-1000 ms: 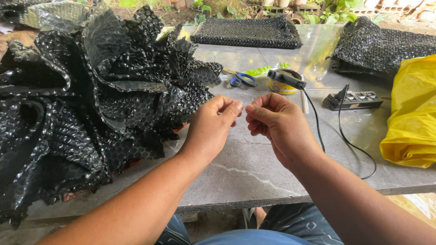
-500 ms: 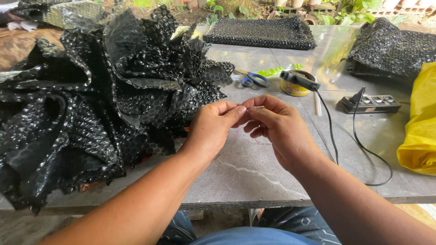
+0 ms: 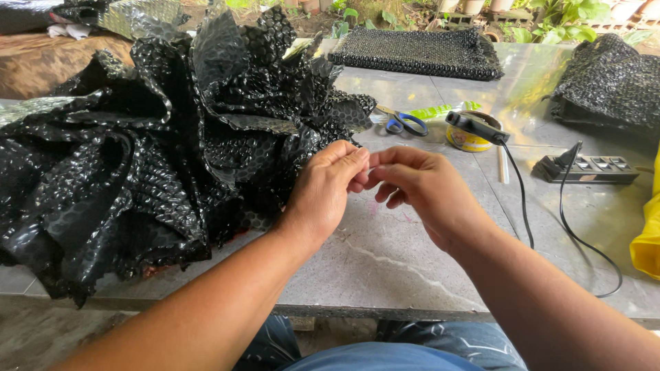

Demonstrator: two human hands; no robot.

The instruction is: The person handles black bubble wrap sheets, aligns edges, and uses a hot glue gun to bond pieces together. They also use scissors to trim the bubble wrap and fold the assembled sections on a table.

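Since the earlier frame the view has been swung left – the yellow cloth [image 3: 648, 237] is now cut to a sliver at the right edge, while both hands are kept together over the tabletop [image 3: 412, 264]. A large ruffled heap of black bubble wrap [image 3: 144, 158] is spread over the left half. One folded black mat [image 3: 419, 51] lies at the far edge, another bundle [image 3: 608, 86] at the far right. One power strip [image 3: 584, 167], one round tin [image 3: 467, 139] with a black tool across it, one pair of blue scissors [image 3: 402, 124] are counted. The left hand [image 3: 326, 189] and right hand [image 3: 419, 189] are pinched fingertip to fingertip just beside the wrap – whatever is gripped is too small to tell. Something so fine could, by judgement, be dropped and lost in the folds if the pinch slackens.
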